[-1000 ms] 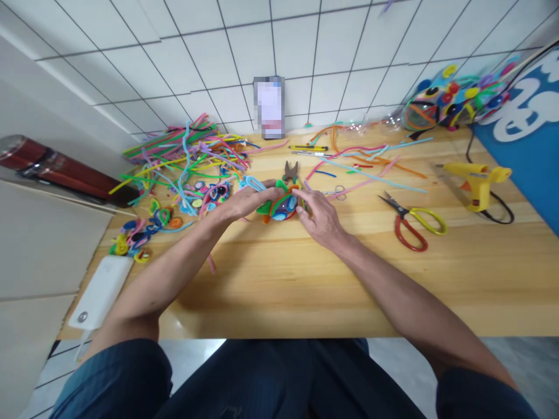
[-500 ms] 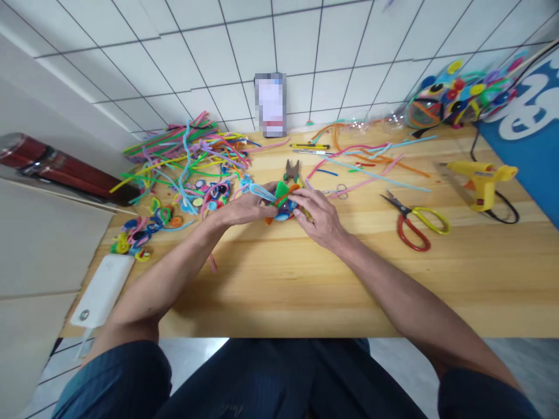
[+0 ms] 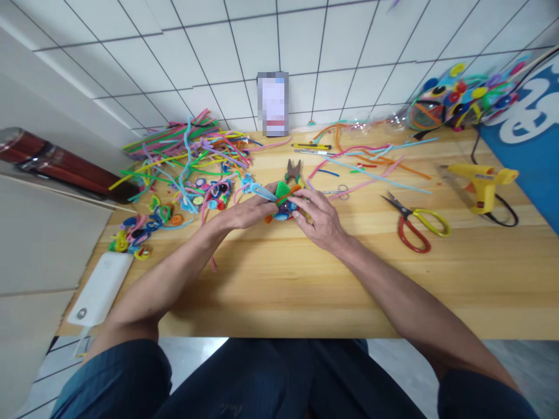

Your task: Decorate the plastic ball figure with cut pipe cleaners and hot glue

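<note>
Both hands meet at the middle of a wooden table [image 3: 305, 291]. My left hand [image 3: 247, 210] and my right hand [image 3: 317, 216] are closed on a small multicoloured pipe-cleaner piece [image 3: 283, 201], green, orange and blue, held just above the tabletop. A light blue looped pipe cleaner [image 3: 257, 189] sticks out beside my left fingers. Small pliers [image 3: 292, 170] lie just behind the piece.
A heap of coloured pipe cleaners [image 3: 183, 151] and coiled pieces [image 3: 144, 230] lie at the left. Red-and-yellow scissors [image 3: 414, 224], a yellow glue gun [image 3: 480, 177], small scissors [image 3: 336, 191], a utility knife [image 3: 310, 146] and loose strands [image 3: 371, 160] lie to the right. A white power bank [image 3: 98, 291] sits at the left edge.
The piece lay flat under my fingers a second ago; both hands have since closed on it and tilted it up off the table.
</note>
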A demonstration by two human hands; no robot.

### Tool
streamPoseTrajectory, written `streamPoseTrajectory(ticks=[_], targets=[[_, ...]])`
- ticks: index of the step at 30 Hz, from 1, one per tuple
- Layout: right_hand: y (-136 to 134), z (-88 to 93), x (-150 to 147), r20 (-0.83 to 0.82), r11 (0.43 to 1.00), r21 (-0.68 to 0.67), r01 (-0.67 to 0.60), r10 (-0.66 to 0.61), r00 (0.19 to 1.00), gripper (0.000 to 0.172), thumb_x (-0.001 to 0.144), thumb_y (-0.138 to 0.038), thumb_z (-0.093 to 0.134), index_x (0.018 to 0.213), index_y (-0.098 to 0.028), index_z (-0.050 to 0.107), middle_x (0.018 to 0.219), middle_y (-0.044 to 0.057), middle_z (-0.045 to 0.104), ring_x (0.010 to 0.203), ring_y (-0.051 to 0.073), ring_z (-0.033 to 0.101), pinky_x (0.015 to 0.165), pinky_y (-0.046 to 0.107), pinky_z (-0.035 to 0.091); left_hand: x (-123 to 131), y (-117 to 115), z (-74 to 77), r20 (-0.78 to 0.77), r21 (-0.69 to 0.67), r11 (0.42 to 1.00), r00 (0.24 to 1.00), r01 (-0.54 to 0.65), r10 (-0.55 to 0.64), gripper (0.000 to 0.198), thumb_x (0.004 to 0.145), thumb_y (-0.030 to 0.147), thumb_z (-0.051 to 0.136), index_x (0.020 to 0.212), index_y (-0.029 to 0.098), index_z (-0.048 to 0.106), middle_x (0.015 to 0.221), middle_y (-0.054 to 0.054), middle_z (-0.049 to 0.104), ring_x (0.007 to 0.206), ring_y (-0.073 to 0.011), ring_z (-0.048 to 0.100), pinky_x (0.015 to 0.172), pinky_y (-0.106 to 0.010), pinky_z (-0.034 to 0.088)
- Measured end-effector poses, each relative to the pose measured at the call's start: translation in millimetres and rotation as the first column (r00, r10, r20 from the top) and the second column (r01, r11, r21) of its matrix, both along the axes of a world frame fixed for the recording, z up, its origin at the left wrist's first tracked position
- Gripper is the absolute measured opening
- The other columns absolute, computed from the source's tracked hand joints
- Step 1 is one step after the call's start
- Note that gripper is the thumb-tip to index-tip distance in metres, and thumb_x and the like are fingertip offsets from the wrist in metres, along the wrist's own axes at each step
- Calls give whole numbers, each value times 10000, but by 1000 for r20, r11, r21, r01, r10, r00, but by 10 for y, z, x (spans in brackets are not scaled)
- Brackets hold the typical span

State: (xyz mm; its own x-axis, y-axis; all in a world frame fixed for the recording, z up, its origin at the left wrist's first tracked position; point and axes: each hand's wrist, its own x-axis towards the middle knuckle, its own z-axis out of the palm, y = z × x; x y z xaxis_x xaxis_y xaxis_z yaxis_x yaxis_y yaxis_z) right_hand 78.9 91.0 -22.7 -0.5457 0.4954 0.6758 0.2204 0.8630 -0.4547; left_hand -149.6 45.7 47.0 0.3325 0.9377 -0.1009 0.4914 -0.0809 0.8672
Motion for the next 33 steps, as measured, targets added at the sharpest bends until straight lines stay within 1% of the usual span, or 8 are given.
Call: streamPoseTrajectory(ticks=[2, 4, 8, 12, 18, 21, 28, 33], targets=[[-5, 2, 2, -6, 1000, -5, -6, 6, 1000, 385, 1005, -233, 605, 1377, -283, 689, 1317, 110, 707, 1192, 290, 688, 1057, 497, 595, 2, 10, 3, 2, 15, 1000, 1000, 20, -20, 430, 901, 363, 553, 1304, 247, 650, 1193, -72, 694, 1189, -290, 609, 1119, -476, 496], [-10, 6, 3, -3, 1000, -6, -4, 4, 1000, 385, 1002, -233, 610, 1375, -284, 691, 1313, 109, 706, 1192, 290, 690, 1057, 495, 597, 11, 18, 9, 3, 21, 999, 1000, 27, -27, 448, 893, 365, 543, 1309, 246, 657, 1212, -78, 696, 1197, -300, 616, 1141, -498, 487], [-20, 16, -1, 11, 1000, 11, 16, -16, 1000, 368, 1006, -240, 605, 1362, -277, 691, 1301, 109, 712, 1178, 284, 696, 1045, 489, 605, 41, 24, 33, 41, 9, 999, 998, -39, 38, 499, 832, 374, 591, 1310, 259, 675, 1194, -74, 717, 1159, -321, 647, 1074, -505, 543], [-24, 21, -8, 5, 999, 40, 21, -21, 1000, 359, 1012, -240, 601, 1359, -262, 690, 1288, 116, 717, 1171, 279, 697, 1040, 471, 607, 56, 34, 65, 81, -21, 995, 992, -96, 97, 464, 809, 397, 642, 1252, 276, 710, 1137, -69, 757, 1141, -341, 670, 1033, -493, 565], [-20, 22, -7, 10, 999, 35, 21, -21, 1000, 357, 1010, -240, 600, 1354, -251, 695, 1288, 123, 716, 1168, 289, 698, 1032, 479, 607, 94, 57, 65, 120, -81, 993, 989, -82, 91, 427, 874, 430, 586, 1246, 261, 713, 1123, -45, 777, 1155, -309, 680, 1084, -472, 545], [-18, 20, -9, 16, 999, 36, 28, -29, 999, 346, 1011, -242, 598, 1341, -244, 699, 1287, 127, 717, 1166, 290, 699, 1032, 482, 606, 116, 62, 37, 118, -87, 989, 984, -123, 133, 425, 872, 437, 604, 1246, 270, 718, 1120, -38, 779, 1146, -303, 686, 1056, -446, 564], [-10, 16, -14, -13, 999, 39, 16, -16, 1000, 333, 1021, -226, 573, 1326, -219, 703, 1277, 137, 718, 1157, 284, 696, 1024, 464, 605, 123, 71, -27, 90, -87, 984, 982, -156, 164, 404, 887, 460, 619, 1227, 264, 713, 1177, -37, 757, 1101, -277, 694, 987, -409, 578], [-27, 39, 7, -25, 999, -37, 5, -6, 1000, 394, 1027, -232, 555, 1409, -272, 641, 1325, 115, 721, 1217, 295, 689, 1070, 502, 580, 98, 107, -73, 18, -75, 981, 984, -177, 179, 364, 887, 521, 634, 1131, 261, 707, 1062, -30, 747, 1028, -273, 692, 924, -417, 580]])
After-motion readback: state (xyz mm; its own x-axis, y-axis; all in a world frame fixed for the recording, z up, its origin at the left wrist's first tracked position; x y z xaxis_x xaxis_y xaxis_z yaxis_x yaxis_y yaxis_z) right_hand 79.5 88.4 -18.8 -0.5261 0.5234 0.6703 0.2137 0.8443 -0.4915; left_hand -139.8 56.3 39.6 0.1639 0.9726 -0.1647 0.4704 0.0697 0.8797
